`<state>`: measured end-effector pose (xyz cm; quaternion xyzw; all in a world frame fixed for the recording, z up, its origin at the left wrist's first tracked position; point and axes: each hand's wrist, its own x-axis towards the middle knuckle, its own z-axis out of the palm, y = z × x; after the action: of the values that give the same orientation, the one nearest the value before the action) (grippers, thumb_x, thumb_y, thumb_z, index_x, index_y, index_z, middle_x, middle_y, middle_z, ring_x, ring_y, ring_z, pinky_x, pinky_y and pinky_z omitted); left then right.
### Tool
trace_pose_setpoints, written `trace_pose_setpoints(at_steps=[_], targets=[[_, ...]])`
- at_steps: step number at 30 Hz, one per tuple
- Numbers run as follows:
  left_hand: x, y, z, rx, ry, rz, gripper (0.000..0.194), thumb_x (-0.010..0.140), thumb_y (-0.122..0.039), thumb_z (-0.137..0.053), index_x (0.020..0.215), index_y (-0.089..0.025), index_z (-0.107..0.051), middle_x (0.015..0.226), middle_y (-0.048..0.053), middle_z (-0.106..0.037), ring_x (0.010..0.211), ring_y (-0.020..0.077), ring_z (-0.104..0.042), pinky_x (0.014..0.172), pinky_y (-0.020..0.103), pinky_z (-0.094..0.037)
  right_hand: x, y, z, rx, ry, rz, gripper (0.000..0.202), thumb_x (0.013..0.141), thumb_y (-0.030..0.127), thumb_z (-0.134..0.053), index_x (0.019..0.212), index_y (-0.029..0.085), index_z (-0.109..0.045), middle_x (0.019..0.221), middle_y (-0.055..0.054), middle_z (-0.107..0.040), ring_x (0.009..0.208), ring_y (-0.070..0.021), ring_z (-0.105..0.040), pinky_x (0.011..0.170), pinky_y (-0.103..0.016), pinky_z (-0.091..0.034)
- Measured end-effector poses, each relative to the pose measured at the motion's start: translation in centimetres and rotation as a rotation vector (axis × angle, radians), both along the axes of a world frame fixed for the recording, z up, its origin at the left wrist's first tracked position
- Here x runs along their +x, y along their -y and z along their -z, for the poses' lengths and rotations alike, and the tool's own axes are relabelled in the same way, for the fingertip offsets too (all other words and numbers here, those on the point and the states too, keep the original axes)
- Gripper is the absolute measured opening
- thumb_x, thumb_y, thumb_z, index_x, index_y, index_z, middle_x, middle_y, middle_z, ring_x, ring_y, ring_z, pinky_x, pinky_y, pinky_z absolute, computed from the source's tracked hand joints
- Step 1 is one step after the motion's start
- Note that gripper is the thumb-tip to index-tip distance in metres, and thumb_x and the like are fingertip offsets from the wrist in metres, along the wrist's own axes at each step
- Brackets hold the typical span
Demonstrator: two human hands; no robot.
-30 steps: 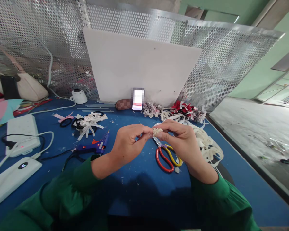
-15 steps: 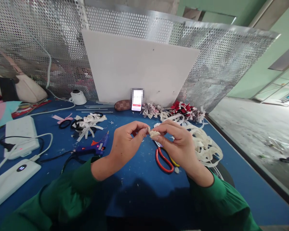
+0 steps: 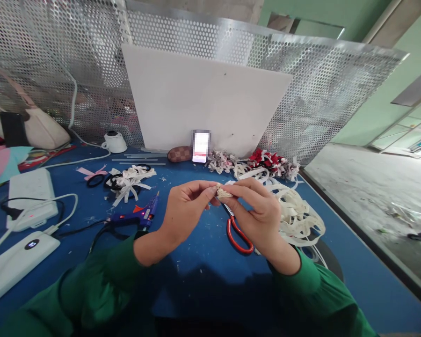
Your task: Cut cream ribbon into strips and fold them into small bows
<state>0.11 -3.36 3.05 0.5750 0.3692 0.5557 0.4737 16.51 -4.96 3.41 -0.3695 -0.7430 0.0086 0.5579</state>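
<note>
Over the middle of the blue table (image 3: 192,264), a small gathered piece of cream ribbon (image 3: 224,192) sits between the fingertips of both hands. The left hand (image 3: 184,213) pinches its left end between thumb and forefinger; the right hand (image 3: 256,210) grips the other end, thumb below and forefinger along the top. Under the right hand lie scissors (image 3: 229,230), one red handle loop showing toward the near edge. A loose heap of cream ribbon (image 3: 301,215) spreads toward the table's right edge, and a row of fabric bows (image 3: 266,160) runs along the far edge to the far right corner. A lit phone (image 3: 200,147) stands at that far edge beside a checkered case (image 3: 179,154). Left of the left hand lie a blue glue gun (image 3: 135,216) and, nearer the far edge, white bows (image 3: 129,181) with black bands.
</note>
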Motion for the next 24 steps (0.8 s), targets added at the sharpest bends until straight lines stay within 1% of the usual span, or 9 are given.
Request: trace_pose_setpoints(at_steps=[2,5,9,11,12,14,17,21,24], targets=[[0.0,0.0,0.1,0.01,-0.021,0.007,0.014,0.088,-0.027,-0.07,0.09,-0.018,-0.079,0.068,0.0,-0.074,0.061,0.0117,-0.066,0.056,0.02,-0.052,0.0,-0.1,0.1,0.038,0.005,0.031,0.018,0.088,0.012,-0.072,0.102,0.022,-0.079,0.088,-0.005,-0.071,0.079,-0.0177,-0.068,0.068,-0.033,-0.054],[0.0,0.1,0.1,0.09,-0.102,-0.007,0.014,0.09,-0.023,-0.067,0.091,-0.017,-0.079,0.069,0.0,-0.075,0.063,0.0122,-0.068,0.058,0.02,-0.053,0.1,-0.3,0.1,0.042,-0.011,0.014,0.018,0.089,0.012,-0.071,0.102,0.022,-0.079,0.089,-0.005,-0.071,0.078,-0.0173,-0.069,0.067,-0.032,-0.055],[-0.5,0.1,0.0,0.333,-0.271,-0.049,0.015,0.09,-0.017,-0.064,0.094,-0.017,-0.079,0.081,0.002,-0.079,0.074,0.015,-0.072,0.07,0.024,-0.056,0.4,-0.3,-0.3,-0.032,-0.022,-0.048,0.021,0.089,0.01,-0.07,0.104,0.02,-0.079,0.091,-0.006,-0.071,0.08,-0.0165,-0.068,0.067,-0.03,-0.055],[-0.6,0.2,-0.1,0.438,-0.324,-0.065,0.016,0.089,-0.015,-0.063,0.095,-0.017,-0.078,0.085,0.004,-0.079,0.077,0.0166,-0.073,0.072,0.025,-0.056,0.6,-0.3,-0.5,-0.069,-0.012,-0.076,0.021,0.089,0.008,-0.069,0.105,0.019,-0.079,0.091,-0.006,-0.07,0.079,-0.0161,-0.068,0.067,-0.029,-0.055],[-0.6,0.3,-0.1,0.454,-0.328,-0.063,0.017,0.089,-0.015,-0.063,0.095,-0.016,-0.078,0.085,0.004,-0.079,0.077,0.0172,-0.072,0.071,0.026,-0.056,0.7,-0.2,-0.6,-0.074,-0.005,-0.08,0.021,0.089,0.008,-0.069,0.104,0.018,-0.078,0.09,-0.007,-0.071,0.079,-0.016,-0.068,0.068,-0.029,-0.055],[-0.6,0.4,-0.2,0.408,-0.284,-0.029,0.016,0.088,-0.017,-0.064,0.096,-0.014,-0.078,0.084,0.006,-0.079,0.075,0.0181,-0.072,0.069,0.027,-0.056,0.7,-0.2,-0.7,-0.049,0.01,-0.062,0.018,0.089,0.007,-0.07,0.101,0.017,-0.078,0.09,-0.007,-0.071,0.08,-0.0162,-0.069,0.068,-0.03,-0.055],[-0.3,0.5,-0.4,0.245,-0.14,0.054,0.013,0.086,-0.022,-0.071,0.093,-0.014,-0.079,0.084,0.006,-0.079,0.074,0.0175,-0.072,0.07,0.027,-0.057,0.6,-0.2,-0.5,0.042,0.023,-0.027,0.015,0.088,0.007,-0.07,0.098,0.016,-0.077,0.089,-0.007,-0.071,0.08,-0.016,-0.069,0.069,-0.03,-0.055],[-0.2,0.1,-0.7,0.032,0.054,0.186,0.009,0.083,-0.025,-0.077,0.08,-0.017,-0.079,0.07,0.001,-0.075,0.066,0.0121,-0.066,0.063,0.021,-0.054,0.6,0.0,-0.3,0.162,0.076,-0.001,0.016,0.087,0.007,-0.071,0.098,0.018,-0.075,0.086,-0.004,-0.071,0.077,-0.0161,-0.068,0.067,-0.031,-0.054],[-0.5,-0.1,-0.9,-0.064,0.154,0.307,0.015,0.082,-0.025,-0.079,0.07,-0.017,-0.077,0.064,0.0,-0.071,0.061,0.0097,-0.062,0.06,0.02,-0.051,0.7,0.5,-0.6,0.186,0.129,-0.038,0.017,0.087,0.007,-0.072,0.098,0.019,-0.073,0.085,-0.004,-0.07,0.073,-0.0161,-0.066,0.064,-0.032,-0.054]])
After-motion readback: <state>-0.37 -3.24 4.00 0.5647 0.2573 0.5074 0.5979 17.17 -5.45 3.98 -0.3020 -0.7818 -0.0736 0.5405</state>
